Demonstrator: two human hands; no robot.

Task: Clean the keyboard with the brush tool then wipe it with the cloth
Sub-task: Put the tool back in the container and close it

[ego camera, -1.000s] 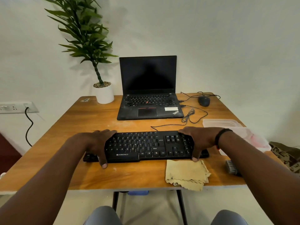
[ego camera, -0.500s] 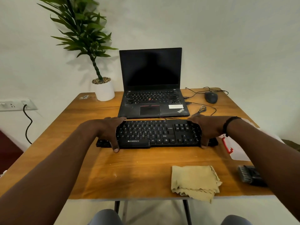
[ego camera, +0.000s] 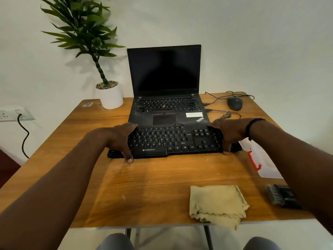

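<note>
Both hands, left (ego camera: 119, 139) and right (ego camera: 228, 134), gripping keyboard (ego camera: 173, 141) ends against the laptop (ego camera: 165, 105), cloth (ego camera: 216, 202) and brush (ego camera: 281, 195) nearer.

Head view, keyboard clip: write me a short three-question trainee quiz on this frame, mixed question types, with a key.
1. True or false: the left hand and right hand both grip the keyboard at its ends.
2. Which item lies nearest the table's front edge? A) mouse B) cloth C) plant pot
3. Fill in: the brush tool lies to the ____ of the cloth.

Key: 1 true; 2 B; 3 right.
</note>
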